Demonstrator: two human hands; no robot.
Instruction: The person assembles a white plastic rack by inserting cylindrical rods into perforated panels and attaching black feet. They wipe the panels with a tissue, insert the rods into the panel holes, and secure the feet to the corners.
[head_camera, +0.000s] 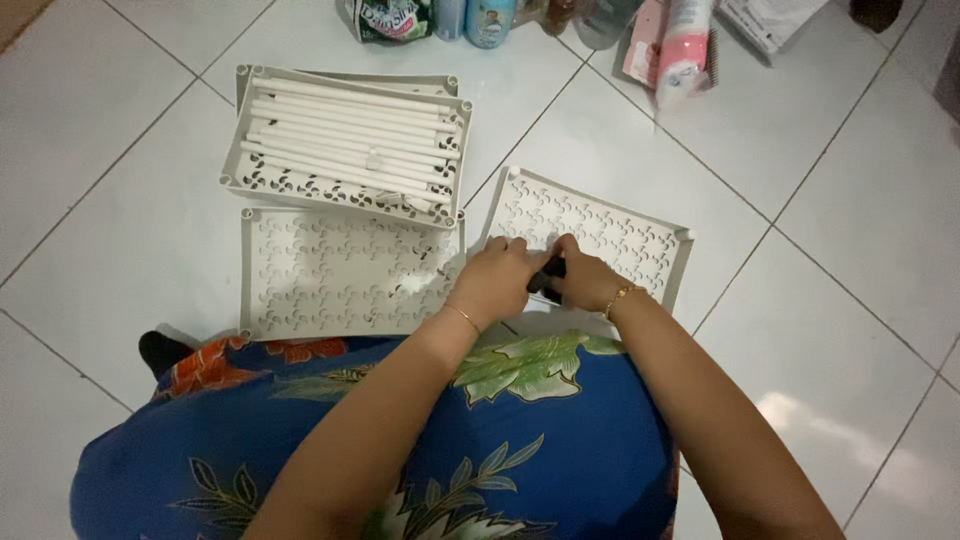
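Note:
A cream plastic shelf panel with a cut-out pattern lies on the tiled floor in front of me. My left hand rests on its near edge, fingers curled. My right hand is beside it, closed around a small dark object held between both hands; what that object is cannot be made out. A second patterned panel lies flat to the left. Behind it a tray-like panel holds several white plastic tubes.
Bottles and packets stand at the far edge of the floor, with a pink and white pack to the right. My lap, in blue floral cloth, fills the near foreground. White tiles surround the panels.

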